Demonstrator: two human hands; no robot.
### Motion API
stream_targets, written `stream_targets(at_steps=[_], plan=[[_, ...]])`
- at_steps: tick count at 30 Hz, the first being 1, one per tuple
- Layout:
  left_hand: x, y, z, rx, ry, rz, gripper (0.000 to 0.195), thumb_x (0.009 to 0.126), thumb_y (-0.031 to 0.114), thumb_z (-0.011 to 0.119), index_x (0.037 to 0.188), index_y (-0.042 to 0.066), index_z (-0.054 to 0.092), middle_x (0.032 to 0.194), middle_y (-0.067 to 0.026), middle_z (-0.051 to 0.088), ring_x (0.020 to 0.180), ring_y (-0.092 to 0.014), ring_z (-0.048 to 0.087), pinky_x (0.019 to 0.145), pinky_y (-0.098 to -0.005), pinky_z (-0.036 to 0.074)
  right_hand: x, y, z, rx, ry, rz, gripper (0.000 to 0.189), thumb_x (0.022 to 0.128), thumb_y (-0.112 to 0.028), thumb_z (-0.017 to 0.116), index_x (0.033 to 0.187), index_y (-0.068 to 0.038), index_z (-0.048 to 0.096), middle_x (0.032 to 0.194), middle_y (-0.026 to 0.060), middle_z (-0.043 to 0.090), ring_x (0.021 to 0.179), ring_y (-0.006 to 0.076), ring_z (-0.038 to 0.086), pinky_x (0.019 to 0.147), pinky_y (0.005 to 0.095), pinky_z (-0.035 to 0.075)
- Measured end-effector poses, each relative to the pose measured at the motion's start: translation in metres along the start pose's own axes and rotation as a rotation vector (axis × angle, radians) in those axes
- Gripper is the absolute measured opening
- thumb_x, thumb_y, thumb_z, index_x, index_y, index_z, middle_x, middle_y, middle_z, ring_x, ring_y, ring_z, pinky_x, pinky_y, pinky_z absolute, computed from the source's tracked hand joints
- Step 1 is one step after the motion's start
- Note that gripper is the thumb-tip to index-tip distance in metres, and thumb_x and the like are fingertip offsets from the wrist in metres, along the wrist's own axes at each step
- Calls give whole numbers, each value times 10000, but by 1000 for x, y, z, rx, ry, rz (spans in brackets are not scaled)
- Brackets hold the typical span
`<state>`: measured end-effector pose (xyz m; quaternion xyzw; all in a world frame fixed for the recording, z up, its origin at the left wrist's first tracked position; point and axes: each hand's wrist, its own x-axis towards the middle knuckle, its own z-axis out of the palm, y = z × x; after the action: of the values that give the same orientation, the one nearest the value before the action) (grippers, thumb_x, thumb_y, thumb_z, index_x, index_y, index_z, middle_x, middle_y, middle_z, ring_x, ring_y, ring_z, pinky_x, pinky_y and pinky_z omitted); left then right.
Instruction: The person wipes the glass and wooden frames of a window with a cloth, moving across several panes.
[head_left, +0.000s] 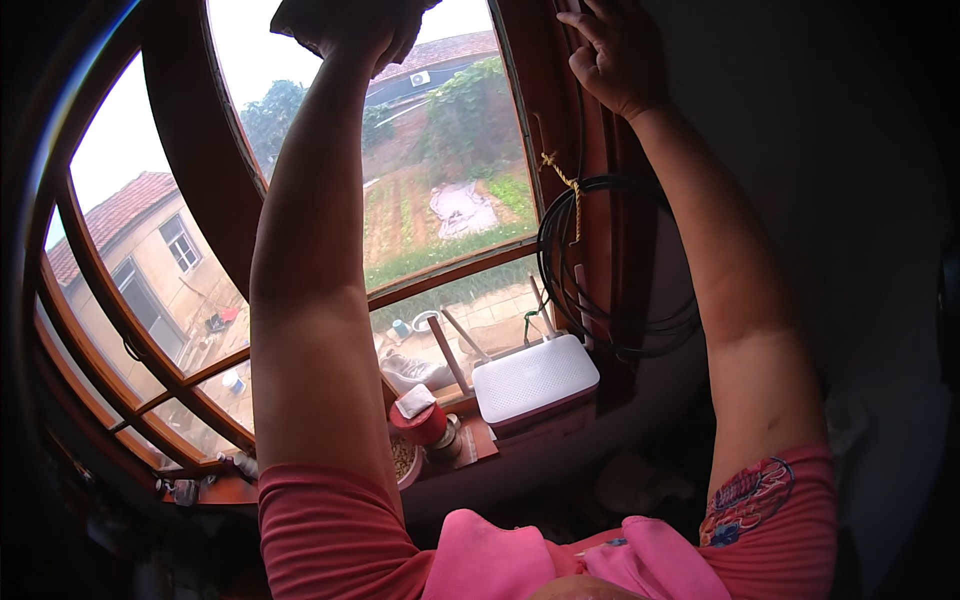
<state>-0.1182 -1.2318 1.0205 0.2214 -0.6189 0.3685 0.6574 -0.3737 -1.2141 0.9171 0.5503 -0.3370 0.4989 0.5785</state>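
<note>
Both arms reach up before a wood-framed window. My left hand (367, 30) is at the top edge, dark against the sky, and grips a dark cloth (300, 26) near the upper glass pane (457, 150). My right hand (619, 56) rests by the brown window frame (559, 90) at its right side, fingers spread, next to a thin black cable; it holds nothing that I can see. Below it, a coil of black cable (551, 247) hangs from a twisted yellow cord (559, 171).
A white router (536, 379) with upright antennas stands on the windowsill (484, 442). Left of it are a red-lidded container (418, 421) with a white packet on top and a bowl of small pieces (405, 459). Small bottles (244, 465) stand farther left. A grey wall is at right.
</note>
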Motion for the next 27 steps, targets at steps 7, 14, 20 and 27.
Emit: stream_targets(at_steps=[7,14,20,27], plan=[[-23,55,-11,289,-409,190,238,838,368,689,887,144,629,778,-7,602,699,-183,577,647,-416,479,2,1,-4,-13,-15,8,395,745,-78,567,1103,-94,734,1470,116,572,1434,330,449,1165,508,372],[-176,-53,-9,-58,-260,499,382,746,393,817,1117,352,736,1340,77,628,1289,-234,550,1089,-490,332,1,-1,0,3,-11,7,368,757,-67,588,1096,-95,730,1485,115,554,1448,318,430,1170,492,370],[-201,-68,-76,224,-474,488,402,733,381,792,1128,340,730,1335,48,615,1256,-246,550,1072,-462,347,0,0,3,-41,-13,-3,365,760,-84,589,1098,-90,726,1477,118,562,1435,320,444,1192,482,353],[-90,-140,-84,20,-316,436,368,881,140,702,1249,146,692,1300,-80,651,1220,-302,607,993,-404,484,3,-3,3,-16,3,-2,352,763,-61,575,1080,-79,729,1468,126,568,1426,355,447,1190,484,357]])
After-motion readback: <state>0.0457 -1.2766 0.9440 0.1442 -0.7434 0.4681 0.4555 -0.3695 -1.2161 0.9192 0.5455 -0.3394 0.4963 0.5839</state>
